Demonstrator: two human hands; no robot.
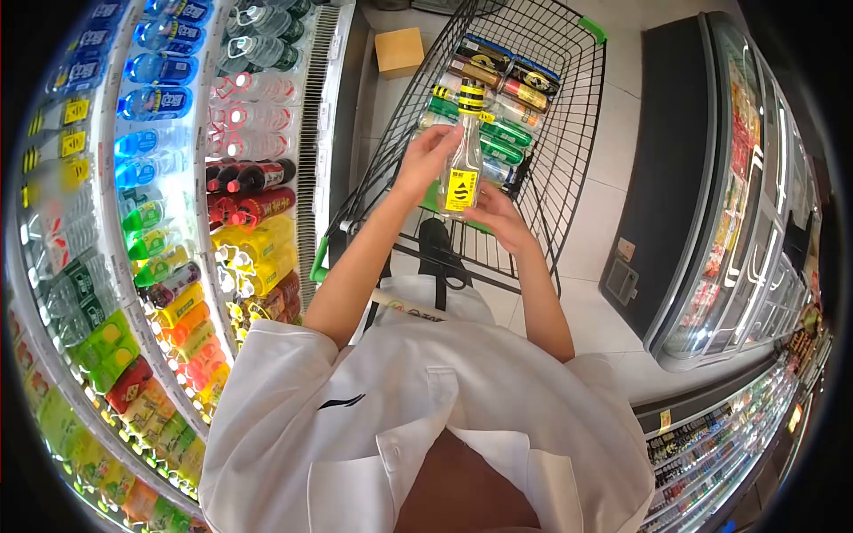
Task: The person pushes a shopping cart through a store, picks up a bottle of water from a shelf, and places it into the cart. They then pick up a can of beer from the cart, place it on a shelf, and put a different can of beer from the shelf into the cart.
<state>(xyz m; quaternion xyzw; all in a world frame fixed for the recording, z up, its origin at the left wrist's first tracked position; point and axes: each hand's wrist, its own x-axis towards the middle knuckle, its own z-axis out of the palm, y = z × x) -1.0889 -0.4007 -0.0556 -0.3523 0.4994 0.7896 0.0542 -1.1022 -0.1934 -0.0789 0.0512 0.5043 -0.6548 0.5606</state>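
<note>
A clear bottle (pixel 460 188) with a yellow label and a yellow-and-black striped neck band is held upright over the shopping cart. My left hand (pixel 425 163) is closed on its upper side, just below the neck. Around its lower end, the fingers of my right hand (pixel 503 219) grip the base. Beneath the bottle, the wire cart (pixel 593 30) has green corner pieces. In it lie several drinks, among them green cans (pixel 503 152) and dark packs (pixel 487 55); the bottle and my hands hide part of this load.
Lit shelves (pixel 114 222) of bottled drinks line my left side. A cardboard-coloured box (pixel 399 51) sits on the floor left of the cart. To the right stands a dark-sided glass display freezer (pixel 653 169), with another stocked shelf (pixel 724 435) behind it.
</note>
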